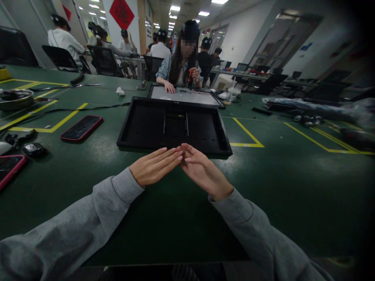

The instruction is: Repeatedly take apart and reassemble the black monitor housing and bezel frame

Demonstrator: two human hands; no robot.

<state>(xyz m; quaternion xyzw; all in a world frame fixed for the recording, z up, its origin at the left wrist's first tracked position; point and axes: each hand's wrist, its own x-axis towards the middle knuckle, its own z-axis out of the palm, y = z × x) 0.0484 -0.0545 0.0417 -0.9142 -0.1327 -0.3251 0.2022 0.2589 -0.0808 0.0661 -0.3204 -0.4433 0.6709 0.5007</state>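
My left hand (158, 166) is stretched out flat with its back up, fingers straight and side by side. Its fingertips meet those of my right hand (203, 171), which is tilted with the palm partly showing and its fingers extended. Neither hand holds a thing. Just beyond the fingertips lies a black rectangular frame like a monitor housing (140, 125), its hollow side up, with two thin metal rails in the middle. Behind it a grey flat panel with a dark rim (158, 92) lies on the green table (181, 226).
Across the table a person (178, 70) holds a red-handled screwdriver (190, 74) over the panel. A red-edged phone (82, 128) lies to the left, another phone (11, 168) nearer. A metal bowl (16, 100) stands far left; a plastic-wrapped bundle (316, 105) lies right.
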